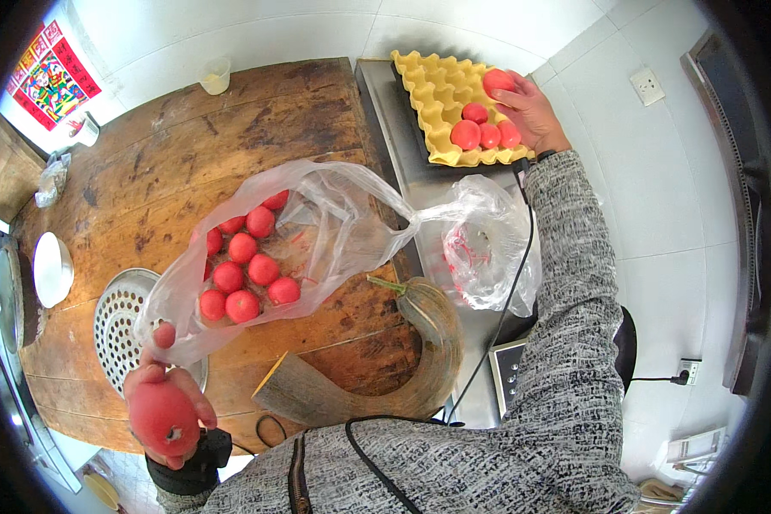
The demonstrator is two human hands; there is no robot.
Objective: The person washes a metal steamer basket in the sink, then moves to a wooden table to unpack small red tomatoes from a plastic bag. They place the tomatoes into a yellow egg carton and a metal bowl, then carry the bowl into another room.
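My left hand, at lower left, holds a round red vegetable with a pale scar, possibly a radish or tomato. Just beyond its fingers is a smaller red one at the mouth of a clear plastic bag. Several more round red vegetables lie in that bag on the wooden table. At upper right, my right hand grips another red vegetable above a yellow egg tray. Several red ones sit in the tray's near right cells.
A curved, cut squash lies along the table's near edge. A perforated metal colander is partly behind the bag. A knotted plastic bag and a black cable occupy the metal counter. A white bowl stands left.
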